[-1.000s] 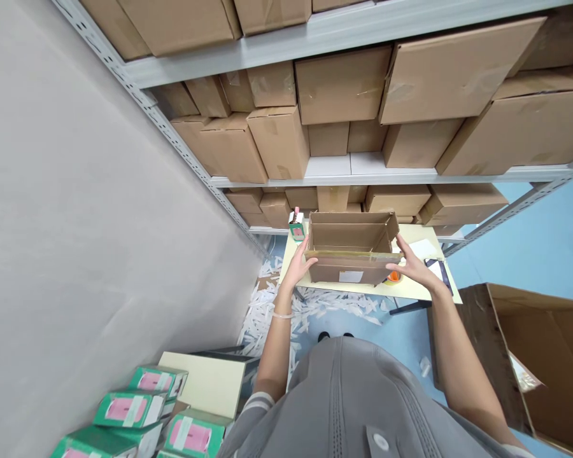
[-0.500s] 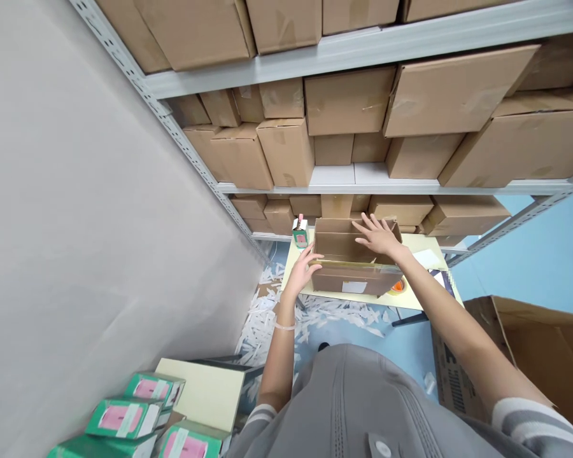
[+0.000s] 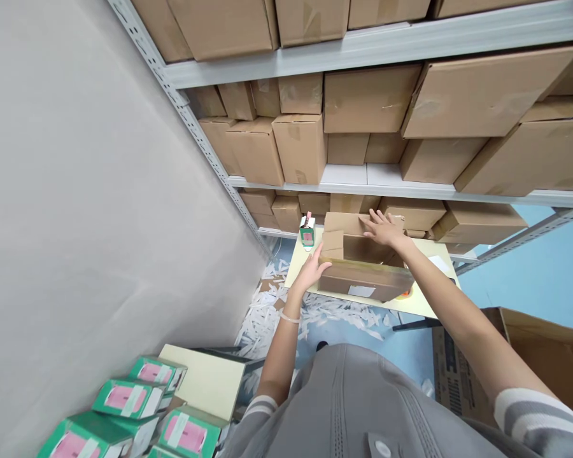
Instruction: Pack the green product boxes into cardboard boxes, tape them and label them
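Note:
An open cardboard carton [image 3: 358,280] stands on the pale yellow table, with a white label [image 3: 361,291] on its near side. Its left end flap [image 3: 333,245] is tipped inward over the opening. At the near left corner, my left hand [image 3: 310,272] touches the carton, thumb by the near rim and fingers stretched along the left side. My right hand [image 3: 382,229] lies with fingers spread against the far flap [image 3: 342,222]. A small green and white box [image 3: 307,232] with something pink sticking out stands left of the carton. Orange-and-yellow tape [image 3: 405,294] is partly hidden at the near right.
Metal shelving [image 3: 310,60] full of brown boxes rises behind the table [image 3: 293,270]. A wall [image 3: 100,191] is on the left. Green boxes with pink pictures [image 3: 127,397] are stacked lower left. A large open carton [image 3: 544,343] stands right. Paper strips [image 3: 262,318] litter the floor.
The carton's left flap now leans in over the opening, and the far flap shows more fully under my right hand. My left hand has opened along the side. The whole view has shifted slightly.

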`<action>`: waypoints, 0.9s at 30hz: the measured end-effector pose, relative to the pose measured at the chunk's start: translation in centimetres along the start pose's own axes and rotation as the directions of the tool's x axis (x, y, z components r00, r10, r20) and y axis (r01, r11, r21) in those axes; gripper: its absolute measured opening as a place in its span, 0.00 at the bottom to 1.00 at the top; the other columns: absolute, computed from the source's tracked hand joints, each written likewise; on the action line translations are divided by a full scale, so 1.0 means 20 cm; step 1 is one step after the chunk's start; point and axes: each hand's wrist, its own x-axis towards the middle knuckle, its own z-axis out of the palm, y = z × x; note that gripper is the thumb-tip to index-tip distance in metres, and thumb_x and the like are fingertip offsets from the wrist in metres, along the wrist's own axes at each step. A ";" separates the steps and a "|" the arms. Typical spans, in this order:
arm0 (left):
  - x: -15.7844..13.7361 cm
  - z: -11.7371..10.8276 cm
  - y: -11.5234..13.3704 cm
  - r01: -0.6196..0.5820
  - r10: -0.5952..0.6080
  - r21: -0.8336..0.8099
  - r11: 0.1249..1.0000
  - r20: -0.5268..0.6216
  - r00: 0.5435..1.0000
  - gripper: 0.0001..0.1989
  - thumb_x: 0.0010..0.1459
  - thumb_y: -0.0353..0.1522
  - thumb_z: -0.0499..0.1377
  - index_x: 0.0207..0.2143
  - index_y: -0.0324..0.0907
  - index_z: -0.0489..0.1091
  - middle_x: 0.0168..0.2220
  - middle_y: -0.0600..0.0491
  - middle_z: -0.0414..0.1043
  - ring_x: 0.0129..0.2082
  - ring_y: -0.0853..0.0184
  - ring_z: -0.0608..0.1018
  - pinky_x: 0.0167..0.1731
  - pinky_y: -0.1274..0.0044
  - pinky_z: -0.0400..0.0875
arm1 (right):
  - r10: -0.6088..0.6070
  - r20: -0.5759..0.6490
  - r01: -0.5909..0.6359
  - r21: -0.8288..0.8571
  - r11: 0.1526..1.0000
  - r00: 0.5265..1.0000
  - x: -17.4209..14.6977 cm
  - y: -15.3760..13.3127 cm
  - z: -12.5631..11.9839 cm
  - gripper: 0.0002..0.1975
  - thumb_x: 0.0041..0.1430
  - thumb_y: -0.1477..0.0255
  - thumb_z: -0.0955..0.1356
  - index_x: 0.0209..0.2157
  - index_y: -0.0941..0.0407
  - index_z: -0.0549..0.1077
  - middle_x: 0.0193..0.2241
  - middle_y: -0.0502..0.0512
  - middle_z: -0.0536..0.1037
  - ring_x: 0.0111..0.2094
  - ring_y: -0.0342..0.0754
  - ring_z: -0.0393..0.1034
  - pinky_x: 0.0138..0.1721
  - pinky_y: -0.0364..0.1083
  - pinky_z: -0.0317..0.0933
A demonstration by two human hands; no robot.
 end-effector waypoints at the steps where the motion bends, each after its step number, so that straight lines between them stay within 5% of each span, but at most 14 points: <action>1: 0.02 0.01 -0.02 0.027 -0.027 0.016 0.999 -0.014 1.000 0.39 0.60 0.41 0.61 0.69 0.47 0.50 0.68 0.46 0.55 0.68 0.54 0.59 0.66 0.64 0.51 | -0.017 -0.023 0.017 -0.011 1.000 1.000 -0.03 -0.02 -0.03 0.33 0.63 0.55 0.61 0.67 0.47 0.58 0.72 0.52 0.43 0.70 0.64 0.37 0.67 0.68 0.30; 8: 0.05 0.07 -0.11 0.112 -0.113 -0.015 0.994 -0.056 0.992 0.42 0.59 0.46 0.61 0.69 0.43 0.48 0.68 0.42 0.56 0.68 0.52 0.59 0.65 0.63 0.52 | 0.038 -0.258 -0.019 0.076 0.997 0.965 -0.44 -0.03 -0.23 0.33 0.67 0.54 0.57 0.70 0.46 0.48 0.71 0.51 0.45 0.71 0.62 0.39 0.68 0.67 0.35; 14: 0.05 0.12 -0.10 0.060 -0.062 -0.019 0.998 -0.096 0.993 0.35 0.63 0.42 0.57 0.68 0.41 0.51 0.68 0.41 0.55 0.68 0.56 0.59 0.66 0.65 0.51 | 0.303 -0.348 -0.185 0.334 0.924 0.887 -0.75 0.01 0.03 0.39 0.66 0.51 0.56 0.71 0.56 0.46 0.67 0.64 0.58 0.65 0.63 0.56 0.62 0.62 0.55; 16: 0.06 0.13 -0.11 0.051 -0.051 -0.002 0.999 -0.107 0.993 0.33 0.63 0.42 0.56 0.67 0.41 0.52 0.68 0.41 0.55 0.68 0.57 0.58 0.66 0.66 0.51 | 0.309 -0.329 -0.174 0.383 0.907 0.892 -0.77 -0.01 0.14 0.38 0.66 0.52 0.56 0.70 0.55 0.47 0.65 0.63 0.62 0.63 0.61 0.61 0.61 0.59 0.59; 27: 0.05 0.17 -0.18 -0.082 0.128 0.243 0.967 -0.182 0.975 0.27 0.67 0.39 0.49 0.66 0.41 0.52 0.65 0.39 0.57 0.67 0.59 0.59 0.66 0.63 0.53 | 0.183 -0.239 -0.174 0.060 0.983 0.954 -0.72 -0.03 0.34 0.28 0.69 0.60 0.53 0.63 0.59 0.63 0.60 0.64 0.69 0.63 0.60 0.59 0.62 0.61 0.55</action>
